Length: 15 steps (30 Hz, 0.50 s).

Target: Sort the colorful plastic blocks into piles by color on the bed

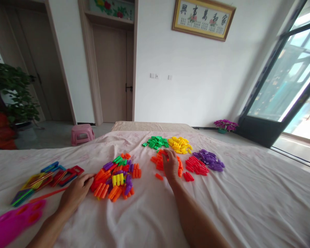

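Observation:
My left hand (78,190) rests on the cloth at the left edge of a mixed pile of tube-shaped plastic toy blocks (118,179). Its fingers are loosely bent and touch or nearly touch the orange blocks there. Over a pile of orange blocks (158,160) is my right hand (171,166), fingers curled downward and closed together; anything between the fingertips is hidden. Around it lie green blocks (156,142), yellow blocks (180,145), red blocks (196,166) and purple blocks (208,159). A single orange block (159,176) lies just in front of the orange pile.
A pale, wrinkled cloth (150,220) covers the surface. Flat coloured frame pieces (59,175) lie to the left, with a magenta plastic item (12,220) nearer me. Beyond stand a pink stool (82,134), a plant (11,91) and magenta flowers (226,125).

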Each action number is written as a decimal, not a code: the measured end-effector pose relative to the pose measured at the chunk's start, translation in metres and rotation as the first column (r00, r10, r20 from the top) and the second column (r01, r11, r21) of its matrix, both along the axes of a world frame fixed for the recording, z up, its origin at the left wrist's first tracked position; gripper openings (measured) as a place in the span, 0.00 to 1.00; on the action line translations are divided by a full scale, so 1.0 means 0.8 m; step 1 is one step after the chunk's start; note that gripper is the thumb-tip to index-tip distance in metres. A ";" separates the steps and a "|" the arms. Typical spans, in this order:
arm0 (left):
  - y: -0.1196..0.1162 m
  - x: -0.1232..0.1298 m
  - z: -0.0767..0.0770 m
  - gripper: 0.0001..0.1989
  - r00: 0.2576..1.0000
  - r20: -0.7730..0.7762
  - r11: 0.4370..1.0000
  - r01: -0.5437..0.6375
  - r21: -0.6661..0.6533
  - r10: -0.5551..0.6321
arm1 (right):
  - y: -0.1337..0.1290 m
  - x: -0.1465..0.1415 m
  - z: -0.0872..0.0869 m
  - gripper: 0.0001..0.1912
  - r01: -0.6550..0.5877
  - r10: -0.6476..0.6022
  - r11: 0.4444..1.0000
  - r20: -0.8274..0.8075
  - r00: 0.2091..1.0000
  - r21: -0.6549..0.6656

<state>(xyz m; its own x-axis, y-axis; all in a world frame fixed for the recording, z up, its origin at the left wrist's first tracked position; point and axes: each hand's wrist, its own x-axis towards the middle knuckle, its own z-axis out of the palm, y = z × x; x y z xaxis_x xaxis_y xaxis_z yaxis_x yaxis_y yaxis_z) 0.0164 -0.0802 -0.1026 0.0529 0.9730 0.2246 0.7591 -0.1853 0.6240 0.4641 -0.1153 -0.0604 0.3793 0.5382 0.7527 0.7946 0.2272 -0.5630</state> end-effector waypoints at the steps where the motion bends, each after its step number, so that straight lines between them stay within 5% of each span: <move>1: 0.000 0.000 0.000 0.22 1.000 -0.006 1.000 -0.001 0.002 0.001 | 0.000 0.007 0.000 0.15 0.042 -0.042 0.999 0.005 0.999 0.005; 7: 0.000 0.000 0.002 0.22 1.000 -0.022 1.000 -0.020 0.011 0.020 | -0.009 0.000 0.000 0.17 0.142 -0.143 0.990 0.154 0.978 0.018; 11: 0.002 0.000 0.001 0.21 1.000 -0.024 0.999 -0.019 0.028 0.020 | -0.023 -0.047 0.005 0.14 -0.071 0.087 0.995 0.263 0.961 -0.070; 15: 0.000 0.001 0.003 0.22 0.999 -0.028 0.999 -0.018 0.027 0.019 | -0.040 -0.093 0.012 0.08 -0.273 0.373 0.908 0.319 0.871 -0.317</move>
